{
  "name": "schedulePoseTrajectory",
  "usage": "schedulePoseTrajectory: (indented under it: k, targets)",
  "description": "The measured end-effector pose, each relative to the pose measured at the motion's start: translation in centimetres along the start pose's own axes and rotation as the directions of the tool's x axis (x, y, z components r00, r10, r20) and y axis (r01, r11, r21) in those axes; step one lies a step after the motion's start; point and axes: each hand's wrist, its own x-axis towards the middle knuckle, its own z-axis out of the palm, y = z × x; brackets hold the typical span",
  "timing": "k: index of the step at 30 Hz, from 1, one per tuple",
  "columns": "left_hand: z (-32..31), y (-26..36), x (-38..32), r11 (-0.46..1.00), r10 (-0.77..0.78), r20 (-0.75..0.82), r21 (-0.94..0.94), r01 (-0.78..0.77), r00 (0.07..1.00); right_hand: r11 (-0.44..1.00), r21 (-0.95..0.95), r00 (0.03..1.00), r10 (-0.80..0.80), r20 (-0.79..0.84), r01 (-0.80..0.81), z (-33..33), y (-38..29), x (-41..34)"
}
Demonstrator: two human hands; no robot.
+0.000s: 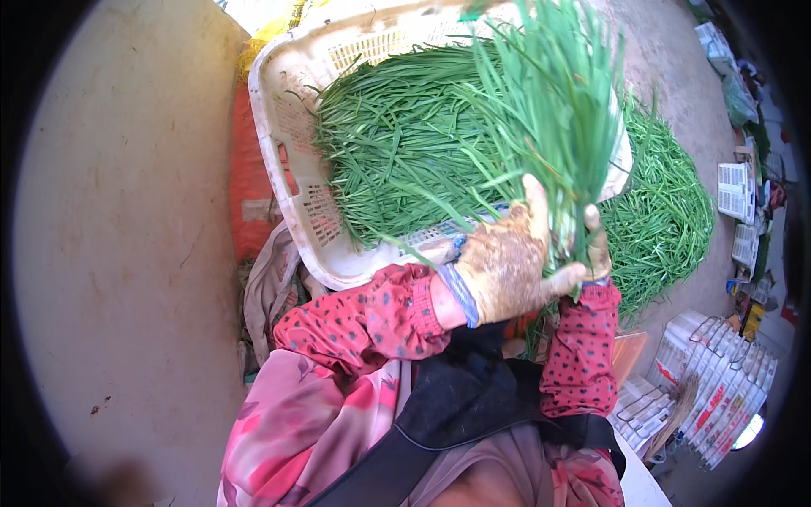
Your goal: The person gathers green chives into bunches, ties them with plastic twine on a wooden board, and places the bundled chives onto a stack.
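Observation:
A bunch of long green leaves, apparently garlic chives [570,139], stands upright between my two gloved hands, its tops blurred. My left hand [510,260], in a soiled cream glove, is cupped against the pale stems from the left; its index finger points up and its thumb crosses near the stem ends. Its other fingers are hidden. On the right side of the stems is my right hand [597,244], partly covered by the bunch. Beyond both hands, a white slotted plastic crate [279,152] holds a thick layer of the same leaves [405,139].
A loose heap of green leaves [665,222] lies on the floor right of the crate. Red sacking [250,184] shows at the crate's left, beside a pale wall-like surface [127,222]. Stacked white crates [716,380] stand at lower right.

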Motion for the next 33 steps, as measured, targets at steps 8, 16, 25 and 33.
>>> schedulePoseTrajectory:
  k: [8,16,25,33]
  targets:
    - [8.8,-5.2,-8.3,0.143,0.013,0.638,-0.763,0.630,0.770,0.985,0.168,0.953,0.096,-0.289,-0.048,-10.7,7.4,-16.0]
    - [15.0,-3.9,-1.3,-0.069,0.091,0.588,-0.801,0.594,0.804,0.990,-0.137,0.955,-0.014,-0.296,-0.028,-9.4,6.2,-20.0]
    - [18.7,6.7,0.6,0.325,0.142,0.480,-0.849,0.418,0.866,0.765,-0.583,0.781,-0.531,-0.329,0.274,-9.4,1.0,-24.8]
    - [28.7,16.4,0.5,0.716,0.582,0.553,-0.697,-0.053,0.596,0.637,-0.638,0.337,-0.771,-0.541,0.433,-13.5,-3.0,-36.3]
